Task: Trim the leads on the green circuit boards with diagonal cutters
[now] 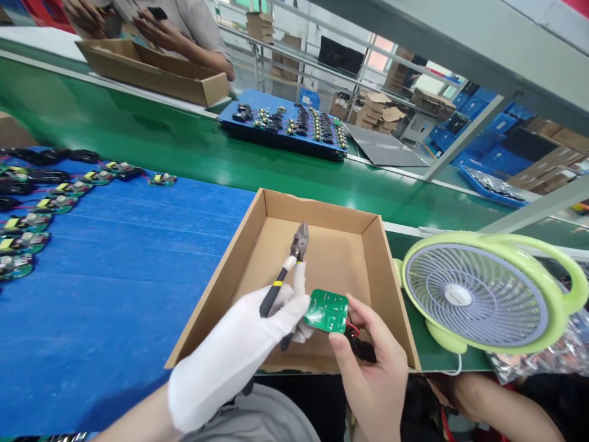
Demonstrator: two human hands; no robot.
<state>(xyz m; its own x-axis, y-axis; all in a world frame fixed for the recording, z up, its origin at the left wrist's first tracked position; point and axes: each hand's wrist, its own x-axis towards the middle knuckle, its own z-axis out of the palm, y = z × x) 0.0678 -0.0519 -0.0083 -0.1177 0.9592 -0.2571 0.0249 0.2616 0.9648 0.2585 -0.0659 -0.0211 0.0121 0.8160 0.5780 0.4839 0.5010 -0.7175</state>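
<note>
A white glove covers my left hand (243, 337), which holds cutting pliers (300, 242) with black and yellow handles, jaws pointing up and away. Its thumb also touches the left edge of a green circuit board (327, 310). My bare right hand (375, 368) grips that board at its right side between thumb and fingers. Red wires and a black part hang beside the board, partly hidden by my right hand. Both hands are over the near part of an open cardboard box (322, 212).
A green fan (478, 291) stands right of the box. Rows of circuit boards (27, 242) lie on the blue mat (115, 276) at left. Across the green belt (193, 153) are a blue tray (253, 101) of parts and a person (202, 37) behind another box (151, 70).
</note>
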